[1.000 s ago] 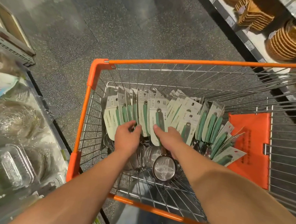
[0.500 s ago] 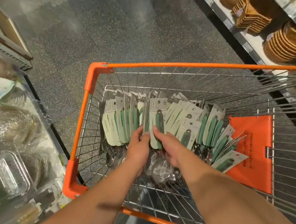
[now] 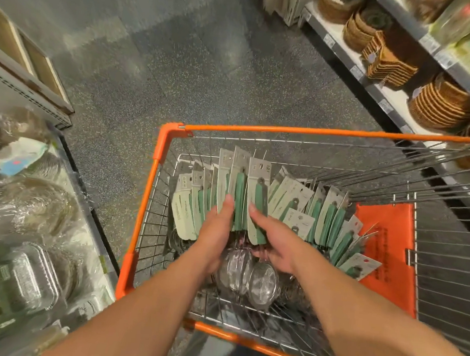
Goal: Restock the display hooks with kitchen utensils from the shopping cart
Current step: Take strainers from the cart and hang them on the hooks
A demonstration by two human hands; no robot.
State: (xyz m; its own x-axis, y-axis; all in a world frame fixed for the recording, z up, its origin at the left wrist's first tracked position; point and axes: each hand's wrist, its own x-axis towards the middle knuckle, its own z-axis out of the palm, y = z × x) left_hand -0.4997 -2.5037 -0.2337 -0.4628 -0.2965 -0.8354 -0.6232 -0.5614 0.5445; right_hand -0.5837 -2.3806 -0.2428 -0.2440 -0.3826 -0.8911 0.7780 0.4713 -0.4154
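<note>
An orange-rimmed wire shopping cart (image 3: pixel 290 130) holds a row of green-handled mesh strainers on pale cards (image 3: pixel 327 215). Between my hands a bunch of a few of these strainers (image 3: pixel 239 195) stands raised above the row, their metal mesh bowls (image 3: pixel 250 274) hanging below. My left hand (image 3: pixel 214 233) grips the bunch from the left, thumb on the front card. My right hand (image 3: pixel 276 247) holds it from the right, thumb on a green handle and fingers curled underneath. No display hooks are in view.
An orange seat flap (image 3: pixel 387 250) lies in the cart's right part. Shelves with woven baskets (image 3: pixel 442 103) run along the right. A low shelf with foil trays (image 3: pixel 26 275) and wrapped goods stands at the left. Grey speckled floor (image 3: pixel 182 58) lies ahead.
Both hands closed on a bunch of strainers and lifted it above the rest of the row. The view has tilted up, showing more floor and shelves.
</note>
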